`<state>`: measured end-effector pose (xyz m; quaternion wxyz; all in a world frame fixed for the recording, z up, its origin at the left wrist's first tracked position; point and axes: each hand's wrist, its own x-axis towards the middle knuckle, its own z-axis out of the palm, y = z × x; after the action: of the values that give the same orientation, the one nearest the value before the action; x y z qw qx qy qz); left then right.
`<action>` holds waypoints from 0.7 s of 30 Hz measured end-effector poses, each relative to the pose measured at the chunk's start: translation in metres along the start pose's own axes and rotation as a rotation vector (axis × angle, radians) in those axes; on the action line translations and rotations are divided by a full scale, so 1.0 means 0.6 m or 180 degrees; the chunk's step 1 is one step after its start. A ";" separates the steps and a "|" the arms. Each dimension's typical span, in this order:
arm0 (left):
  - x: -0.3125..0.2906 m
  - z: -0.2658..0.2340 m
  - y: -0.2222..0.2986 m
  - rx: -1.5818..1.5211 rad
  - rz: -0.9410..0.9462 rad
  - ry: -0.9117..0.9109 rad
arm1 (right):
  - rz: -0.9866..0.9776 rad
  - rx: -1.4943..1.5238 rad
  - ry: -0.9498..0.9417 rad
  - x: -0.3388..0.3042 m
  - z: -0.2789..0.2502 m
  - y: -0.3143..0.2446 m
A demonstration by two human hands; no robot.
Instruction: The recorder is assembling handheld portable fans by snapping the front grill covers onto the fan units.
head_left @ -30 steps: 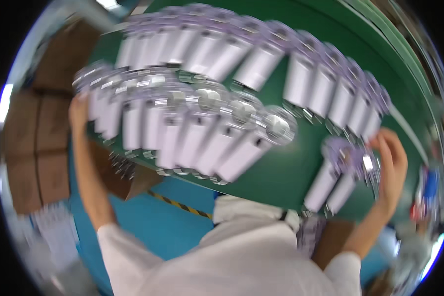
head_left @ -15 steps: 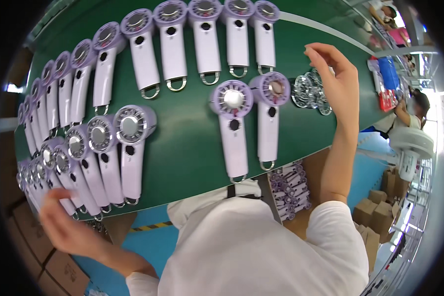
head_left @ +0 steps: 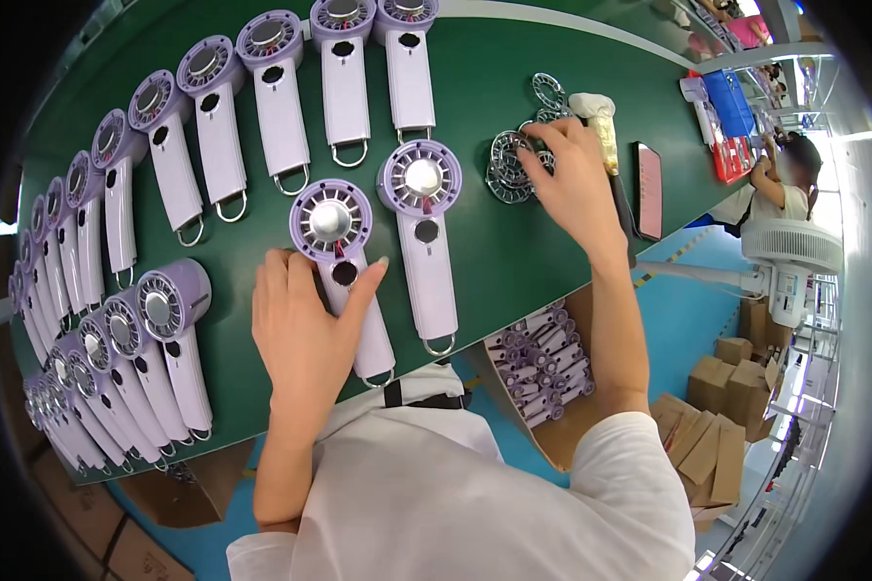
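A lilac handheld fan (head_left: 331,221) lies face up near the table's front edge, its round head showing a silver centre. My left hand (head_left: 305,324) is closed round its handle, thumb on the right side and fingers on the left. Just right of it lies a second handheld fan (head_left: 426,261), untouched. My right hand (head_left: 576,189) reaches into a small pile of shiny round grilles (head_left: 507,174), thumb and fingers curled over one; the exact grip is partly hidden. Another round grille (head_left: 548,91) lies behind the pile.
Rows of similar fans (head_left: 279,126) curve along the back and left of the green table (head_left: 484,281). A phone (head_left: 649,191) and a tube with a white cloth-like top (head_left: 603,136) lie right. Below stands a carton of fans (head_left: 543,373). A person sits far right.
My left hand has moved from the left-hand row of fans to the fan in the middle. My right hand has come down onto the grilles. The view has shifted rightward.
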<state>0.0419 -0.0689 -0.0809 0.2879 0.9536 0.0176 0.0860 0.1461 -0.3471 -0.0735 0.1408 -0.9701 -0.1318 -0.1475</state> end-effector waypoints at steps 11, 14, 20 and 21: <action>0.009 -0.045 -0.026 -0.2757 -0.1375 -0.0730 | 0.0723 0.2190 0.0093 0.021 -0.034 -0.023; 0.020 -0.054 -0.019 -0.3064 -0.1449 -0.0767 | 0.0622 0.2712 0.0283 0.020 -0.040 -0.045; 0.033 -0.056 -0.019 -0.2942 -0.1275 -0.0648 | 0.0807 0.4055 -0.0675 0.020 -0.072 -0.111; 0.034 -0.059 -0.022 -0.2938 -0.1259 -0.0781 | 0.0962 0.4176 -0.0886 0.023 -0.081 -0.124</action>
<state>0.0560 -0.0368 -0.0561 0.6893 0.7089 0.1239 -0.0839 0.1246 -0.2901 -0.0070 0.6999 -0.7018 -0.0740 0.1101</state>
